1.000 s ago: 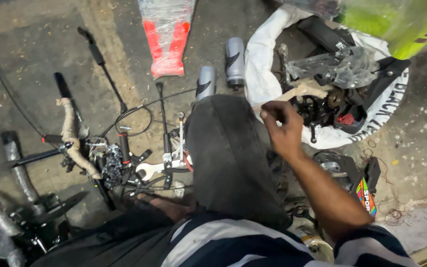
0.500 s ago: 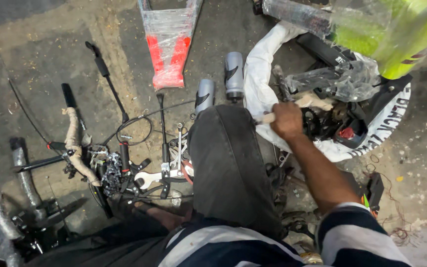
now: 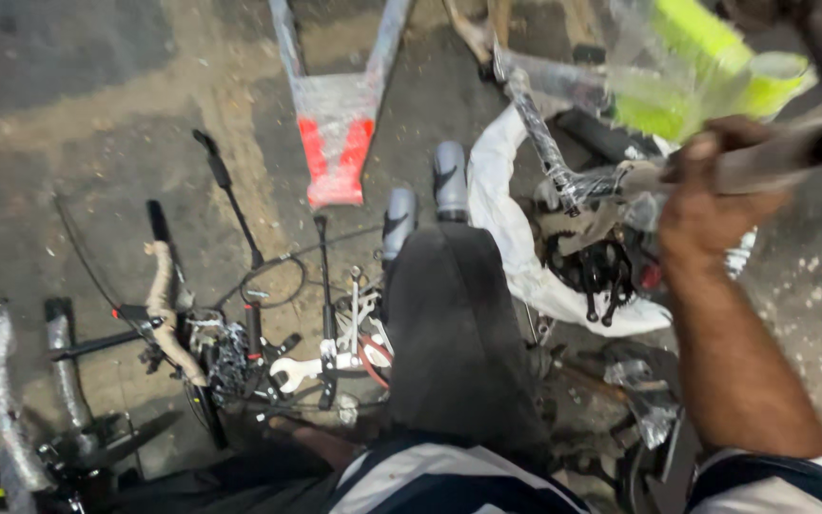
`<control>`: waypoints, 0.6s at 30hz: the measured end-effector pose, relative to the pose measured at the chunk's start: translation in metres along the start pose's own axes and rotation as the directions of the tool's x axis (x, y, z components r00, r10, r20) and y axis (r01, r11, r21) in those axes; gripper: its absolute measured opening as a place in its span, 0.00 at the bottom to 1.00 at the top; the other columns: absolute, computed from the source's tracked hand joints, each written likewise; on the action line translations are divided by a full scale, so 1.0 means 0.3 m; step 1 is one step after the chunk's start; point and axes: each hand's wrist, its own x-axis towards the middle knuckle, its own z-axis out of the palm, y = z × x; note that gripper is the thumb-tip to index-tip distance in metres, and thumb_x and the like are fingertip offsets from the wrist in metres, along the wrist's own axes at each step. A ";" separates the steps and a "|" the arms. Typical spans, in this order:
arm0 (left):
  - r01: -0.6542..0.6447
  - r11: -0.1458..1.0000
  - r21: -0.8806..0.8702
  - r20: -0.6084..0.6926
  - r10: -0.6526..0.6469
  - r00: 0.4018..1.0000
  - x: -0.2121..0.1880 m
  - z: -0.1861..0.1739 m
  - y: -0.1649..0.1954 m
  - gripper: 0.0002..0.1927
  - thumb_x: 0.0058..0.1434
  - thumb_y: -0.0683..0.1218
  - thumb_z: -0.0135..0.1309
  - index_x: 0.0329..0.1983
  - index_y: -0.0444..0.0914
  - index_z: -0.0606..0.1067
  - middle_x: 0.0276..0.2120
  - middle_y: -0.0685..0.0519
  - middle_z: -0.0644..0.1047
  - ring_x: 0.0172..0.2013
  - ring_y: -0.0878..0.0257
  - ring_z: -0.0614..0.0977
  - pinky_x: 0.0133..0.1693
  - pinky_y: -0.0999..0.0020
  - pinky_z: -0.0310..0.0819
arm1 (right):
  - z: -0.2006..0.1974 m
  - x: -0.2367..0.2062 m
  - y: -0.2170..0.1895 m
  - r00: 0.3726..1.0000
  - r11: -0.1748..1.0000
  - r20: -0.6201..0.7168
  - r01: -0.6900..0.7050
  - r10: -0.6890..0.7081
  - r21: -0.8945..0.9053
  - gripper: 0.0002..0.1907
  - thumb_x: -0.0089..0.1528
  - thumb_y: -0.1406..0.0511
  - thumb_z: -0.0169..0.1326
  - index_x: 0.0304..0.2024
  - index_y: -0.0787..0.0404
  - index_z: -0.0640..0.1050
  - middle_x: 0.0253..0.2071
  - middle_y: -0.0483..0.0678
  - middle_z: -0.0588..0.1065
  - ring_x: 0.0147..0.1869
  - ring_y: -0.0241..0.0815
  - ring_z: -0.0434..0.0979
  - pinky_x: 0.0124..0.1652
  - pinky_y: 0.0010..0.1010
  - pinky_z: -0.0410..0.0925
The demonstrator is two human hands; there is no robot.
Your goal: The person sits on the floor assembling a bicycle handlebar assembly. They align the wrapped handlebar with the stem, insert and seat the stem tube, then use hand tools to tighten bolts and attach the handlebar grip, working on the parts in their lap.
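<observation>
Head view: right hand point(image 3: 715, 205) now raised from white sack point(image 3: 511, 228) of dark bike parts, fingers closed round long grey plastic-wrapped bar point(image 3: 773, 162), lifted clear. Sack stays on floor, right of knee. Left hand point(image 3: 311, 440) low beside silver spanner point(image 3: 292, 369); grip unclear. Picking seems done.

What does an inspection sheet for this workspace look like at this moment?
Surface: rough, stained concrete floor.
Job's things: right hand raised, gripping a blurred dark bar; wrapped yellow-green frame beside it.
Clutter: white sack holding black drivetrain parts; open-ended spanner; wrapped red fork piece; two sneakers.
Grippers: left hand low by the knee, mostly hidden.
Cables: thin black cable loop.
Surroundings: wrapped tubes at left.
</observation>
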 end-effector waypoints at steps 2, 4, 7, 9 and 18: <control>-0.148 0.988 -0.050 -0.040 0.146 0.988 0.018 -0.065 0.092 0.27 0.57 0.50 0.65 0.57 0.31 0.78 0.47 0.40 0.81 0.47 0.51 0.84 0.47 0.57 0.79 | 0.056 0.109 -0.152 1.000 0.987 0.001 0.031 -0.031 0.158 0.12 0.76 0.66 0.61 0.56 0.64 0.73 0.37 0.48 0.72 0.32 0.38 0.73 0.34 0.30 0.70; -0.360 0.924 -0.130 0.001 0.364 0.932 -0.019 -0.038 0.244 0.28 0.56 0.50 0.66 0.57 0.31 0.78 0.48 0.40 0.81 0.48 0.50 0.85 0.48 0.56 0.79 | 0.130 0.193 -0.313 0.999 0.950 0.046 -0.007 -0.008 0.312 0.12 0.76 0.63 0.59 0.55 0.62 0.72 0.36 0.47 0.71 0.33 0.38 0.72 0.35 0.31 0.70; -0.562 0.806 -0.186 0.079 0.582 0.809 -0.138 0.019 0.511 0.29 0.51 0.56 0.67 0.54 0.39 0.79 0.48 0.45 0.82 0.46 0.49 0.84 0.48 0.56 0.76 | 0.260 0.274 -0.544 0.992 0.853 0.121 -0.103 0.047 0.511 0.12 0.76 0.60 0.57 0.54 0.59 0.71 0.34 0.45 0.69 0.33 0.38 0.71 0.37 0.33 0.69; -0.752 0.539 -0.380 -0.049 0.800 0.598 -0.187 0.052 0.681 0.32 0.51 0.55 0.69 0.57 0.38 0.75 0.56 0.44 0.78 0.58 0.46 0.77 0.57 0.55 0.72 | 0.343 0.303 -0.668 0.985 0.771 0.151 -0.162 0.085 0.617 0.12 0.76 0.58 0.56 0.53 0.58 0.71 0.33 0.44 0.68 0.34 0.38 0.70 0.39 0.34 0.69; -0.773 0.582 -0.251 0.037 0.804 0.593 -0.183 0.027 0.861 0.31 0.62 0.51 0.60 0.63 0.30 0.68 0.54 0.36 0.75 0.52 0.36 0.77 0.50 0.42 0.70 | 0.749 0.009 -0.725 0.814 0.331 0.366 -0.534 0.451 0.778 0.16 0.75 0.51 0.53 0.48 0.55 0.70 0.29 0.40 0.66 0.35 0.39 0.69 0.47 0.44 0.70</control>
